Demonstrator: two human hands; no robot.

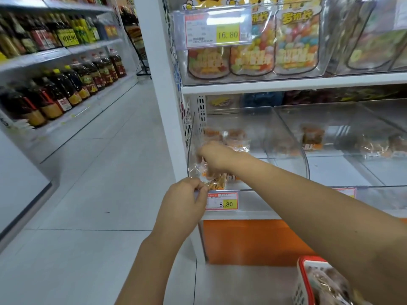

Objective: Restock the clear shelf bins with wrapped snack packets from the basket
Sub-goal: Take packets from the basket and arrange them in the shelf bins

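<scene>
The clear shelf bin [286, 155] at the left end of the middle shelf holds a few orange wrapped snack packets [235, 137] at its back. My right hand [217, 156] reaches over the bin's front and grips a clear wrapped snack packet [214, 178] with orange pieces inside. My left hand [184, 200] pinches the lower corner of the same packet at the bin's front left edge. The basket [302, 285], white with a red rim, shows at the bottom right with wrapped packets inside.
A second clear bin [343, 133] to the right holds several brown packets. Price tags reading 8.80 [222, 201] and 16.80 [220, 34] hang on the shelf fronts. Jar-shaped candy bags [295, 40] fill the upper shelf. Bottles [66, 84] line the shelves across the aisle.
</scene>
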